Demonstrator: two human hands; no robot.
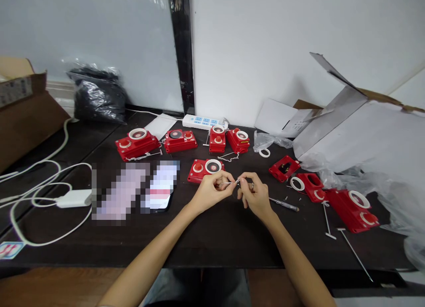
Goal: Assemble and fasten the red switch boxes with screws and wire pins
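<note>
In front of me my left hand [212, 188] is closed in a pinch on a thin white cord [227, 183]. My right hand [255, 194] pinches the other end, fingertips close to the left ones; a ring is on one finger. Just behind the left hand sits a red alarm box [198, 170] with a round button and a white-rimmed disc. A screwdriver [284, 204] lies right of my right hand, with small screws [286, 198] beside it.
Several more red alarm boxes [181, 143] stand along the back. An opened red housing [284, 168], a red box [353, 209] and metal T-shaped rods [355, 254] lie right. Phones [162, 187], a white charger [75, 198], a power strip [204, 122] and cartons [361, 130] surround these.
</note>
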